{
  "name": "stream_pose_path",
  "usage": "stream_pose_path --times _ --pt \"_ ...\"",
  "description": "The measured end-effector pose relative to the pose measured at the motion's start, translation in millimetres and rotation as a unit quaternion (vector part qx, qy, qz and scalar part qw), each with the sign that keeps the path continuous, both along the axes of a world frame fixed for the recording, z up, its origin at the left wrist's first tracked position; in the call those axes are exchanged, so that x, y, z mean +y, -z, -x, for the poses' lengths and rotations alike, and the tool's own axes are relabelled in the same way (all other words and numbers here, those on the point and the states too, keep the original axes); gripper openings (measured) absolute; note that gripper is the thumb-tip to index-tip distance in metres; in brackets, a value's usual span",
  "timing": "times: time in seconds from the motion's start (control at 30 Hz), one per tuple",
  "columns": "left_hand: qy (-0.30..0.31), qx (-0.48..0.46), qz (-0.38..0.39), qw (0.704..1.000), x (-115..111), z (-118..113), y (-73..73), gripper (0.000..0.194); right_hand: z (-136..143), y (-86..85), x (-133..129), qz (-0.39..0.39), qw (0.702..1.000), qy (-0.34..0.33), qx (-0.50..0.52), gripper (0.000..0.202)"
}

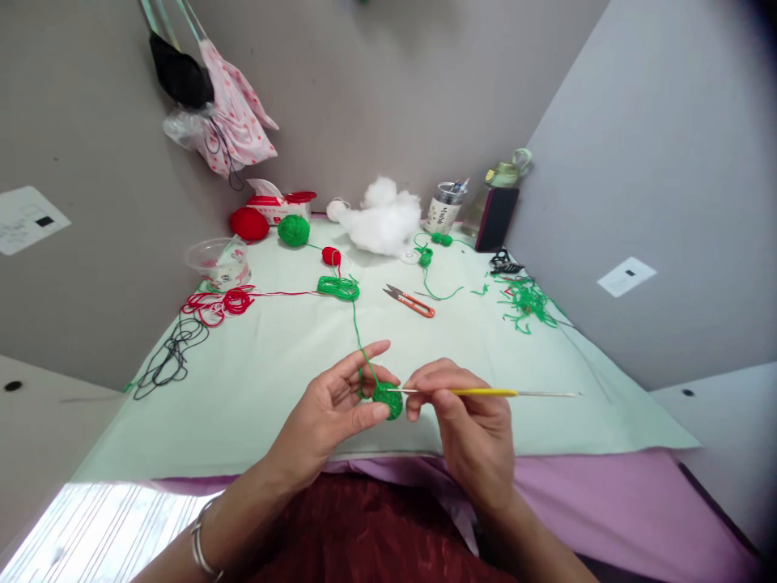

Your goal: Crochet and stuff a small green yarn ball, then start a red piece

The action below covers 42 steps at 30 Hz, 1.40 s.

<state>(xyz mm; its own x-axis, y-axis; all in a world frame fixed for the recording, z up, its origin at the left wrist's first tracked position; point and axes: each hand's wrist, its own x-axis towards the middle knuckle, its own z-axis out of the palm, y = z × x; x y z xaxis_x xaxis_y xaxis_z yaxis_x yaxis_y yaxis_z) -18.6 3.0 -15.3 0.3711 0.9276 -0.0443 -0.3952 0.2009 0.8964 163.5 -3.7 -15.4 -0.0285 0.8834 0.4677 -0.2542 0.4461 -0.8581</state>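
Note:
A small round green crocheted piece (388,400) is pinched between the thumb and fingers of my left hand (331,409). Green yarn (357,328) runs from a loose green coil (338,287) down over my left index finger to the piece. My right hand (464,413) grips a crochet hook with a yellow handle (486,392), and its thin metal tip touches the green piece. The hook's other metal end points right. Beyond my hands, orange-handled snips (409,300) lie on the pale green cloth (291,356).
White stuffing (385,219), a green yarn ball (294,231), a red ball (249,223) and a tissue box (279,208) stand at the back. Green scraps (527,306) lie right, black cord (173,352) left. A pen cup (444,208) and dark phone (496,219) are back right.

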Motion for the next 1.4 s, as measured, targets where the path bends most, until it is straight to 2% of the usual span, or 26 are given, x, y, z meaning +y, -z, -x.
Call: stream_pose_path --times 0.2,0.37,0.6,0.87,0.97,1.13,1.3,1.4 --pt "-0.014 0.010 0.012 1.000 -1.0 -3.8 1.0 0.065 7.5 0.3 -1.5 -0.054 0.996 0.053 -0.041 0.020" --pt "-0.060 0.061 -0.003 0.996 -3.3 -6.9 1.3 0.070 11.0 4.3 0.6 -0.095 0.988 0.082 -0.093 0.020" --pt "-0.074 0.058 0.029 0.995 -3.7 -8.0 -1.2 0.071 8.3 11.5 7.3 -0.020 0.998 0.057 -0.014 0.020" --pt "-0.093 0.045 0.029 0.994 0.1 -5.6 -1.8 0.065 4.7 13.0 5.4 -0.019 0.998 0.053 -0.008 0.023" --pt "-0.085 0.046 0.025 0.995 0.1 -3.5 -2.8 0.060 2.5 11.0 5.4 -0.022 0.999 0.040 -0.015 0.023" --pt "-0.063 0.026 0.029 0.997 -0.3 -2.3 -6.0 0.056 -1.8 8.3 7.9 0.003 0.999 -0.021 -0.026 0.020" --pt "-0.027 -0.013 0.037 0.999 0.9 0.5 -10.1 0.048 -5.6 7.3 10.2 -0.003 1.000 -0.023 -0.020 0.022" --pt "-0.001 -0.032 0.057 0.998 3.2 4.2 -12.3 0.041 -9.1 3.3 12.1 0.023 0.999 -0.032 0.017 0.020"
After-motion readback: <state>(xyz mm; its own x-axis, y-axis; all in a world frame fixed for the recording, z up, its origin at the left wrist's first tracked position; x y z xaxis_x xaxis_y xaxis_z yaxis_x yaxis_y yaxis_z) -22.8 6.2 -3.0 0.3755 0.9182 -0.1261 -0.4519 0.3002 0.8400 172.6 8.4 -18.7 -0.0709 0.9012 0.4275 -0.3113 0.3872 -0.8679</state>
